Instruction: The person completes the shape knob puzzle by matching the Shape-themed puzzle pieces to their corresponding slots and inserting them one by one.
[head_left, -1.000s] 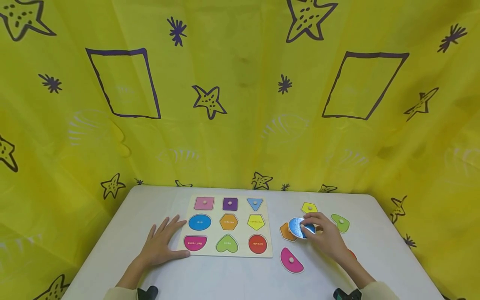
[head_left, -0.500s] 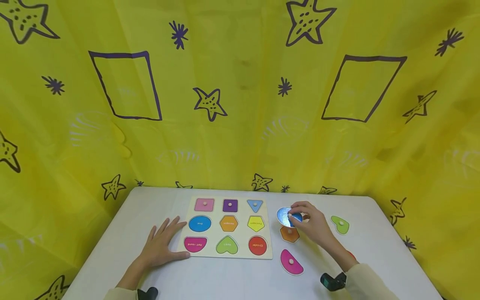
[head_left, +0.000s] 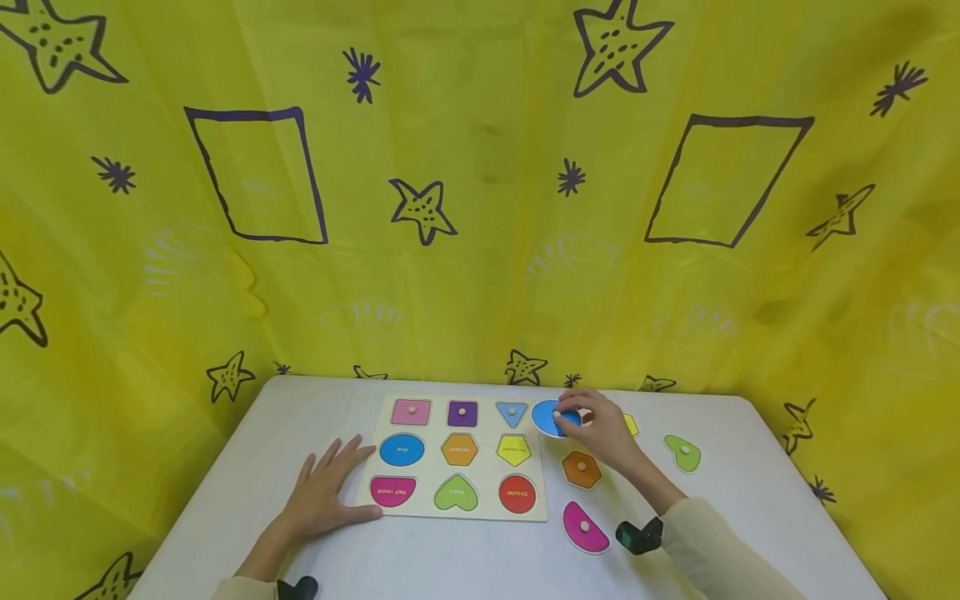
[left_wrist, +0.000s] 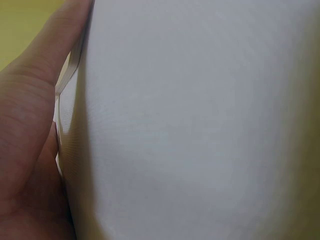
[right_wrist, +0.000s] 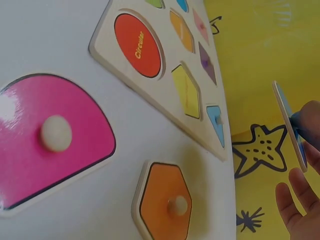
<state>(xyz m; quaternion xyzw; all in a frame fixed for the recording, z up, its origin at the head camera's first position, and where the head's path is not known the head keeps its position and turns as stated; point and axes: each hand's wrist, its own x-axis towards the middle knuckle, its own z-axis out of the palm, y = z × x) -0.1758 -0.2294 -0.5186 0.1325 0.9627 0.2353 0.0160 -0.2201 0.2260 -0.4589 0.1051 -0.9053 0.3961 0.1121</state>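
A blue oval piece point(head_left: 546, 417) is pinched by its knob in my right hand point(head_left: 606, 432), raised beside the board's far right corner. In the right wrist view the oval point(right_wrist: 289, 125) appears edge-on, above the table, at the fingers of that hand point(right_wrist: 305, 200). The puzzle board point(head_left: 487, 511) lies flat, with knobbed pink, purple and light blue pieces in its far row and knobless printed shapes in the other rows. My left hand point(head_left: 321, 493) is spread at the board's left edge, thumb at the near corner; the left wrist view shows part of this hand point(left_wrist: 25, 120).
Right of the board lie an orange hexagon point(head_left: 581, 471), a magenta half round point(head_left: 585, 528), a green heart point(head_left: 683, 453) and a partly hidden yellow piece point(head_left: 632, 425). A patterned yellow curtain point(head_left: 480, 283) stands behind the white table point(head_left: 465, 567).
My right hand has carried the blue oval leftward and away from me, from over the orange hexagon to the board's far right corner. The left hand has stayed at the board.
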